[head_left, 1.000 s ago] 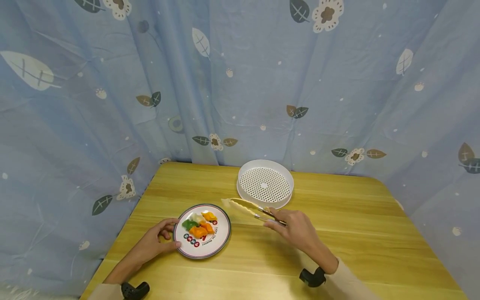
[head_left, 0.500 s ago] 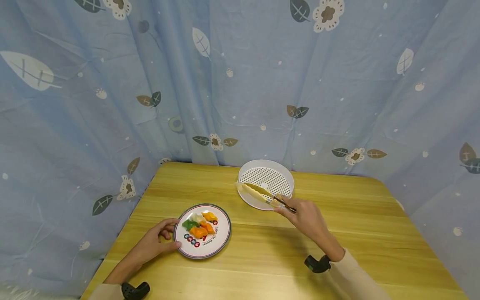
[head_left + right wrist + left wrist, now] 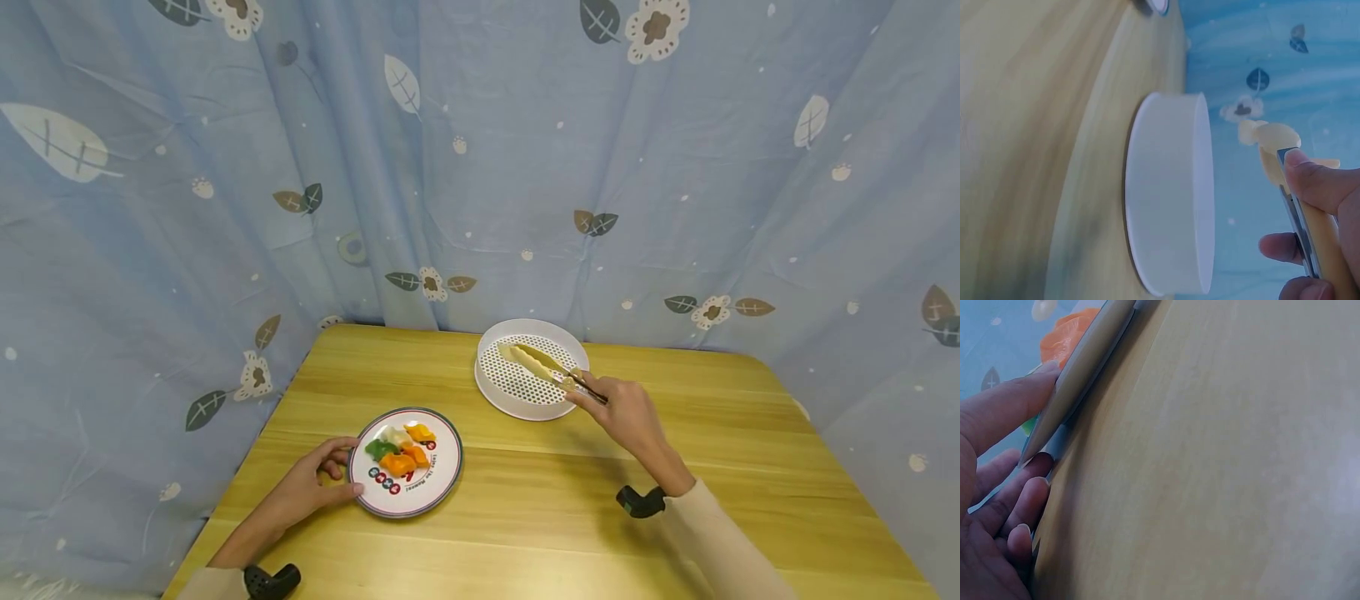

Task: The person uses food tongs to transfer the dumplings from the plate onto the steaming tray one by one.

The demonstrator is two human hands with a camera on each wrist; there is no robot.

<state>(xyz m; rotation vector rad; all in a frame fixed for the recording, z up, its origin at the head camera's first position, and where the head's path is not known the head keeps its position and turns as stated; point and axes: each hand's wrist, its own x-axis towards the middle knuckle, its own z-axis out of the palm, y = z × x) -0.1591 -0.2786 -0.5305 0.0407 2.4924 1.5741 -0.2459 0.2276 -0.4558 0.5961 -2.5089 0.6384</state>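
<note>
My left hand (image 3: 318,479) holds the left rim of a white plate (image 3: 442,487), thumb (image 3: 1019,403) over the edge and fingers curled beneath. Several small dumpling-shaped pieces in orange, yellow, green and white lie on the plate, an orange piece (image 3: 397,464) among them. My right hand (image 3: 626,417) grips tongs (image 3: 546,359) with metal sides and pale yellow, scalloped ends. A pale whitish lump (image 3: 1247,132) shows at the tongs' tips. In the head view these tips overlap a round white steamer tray (image 3: 517,407) with a perforated bottom; in the right wrist view they are above its rim.
The wooden table (image 3: 525,517) runs back to a blue curtain (image 3: 487,167) with leaf and flower prints, which also hangs at both sides. The steamer tray stands near the back edge, and the plate sits nearer the front left.
My right hand has carried the tongs right and away from me, from beside the plate to over the steamer tray. My left hand and the plate have stayed put.
</note>
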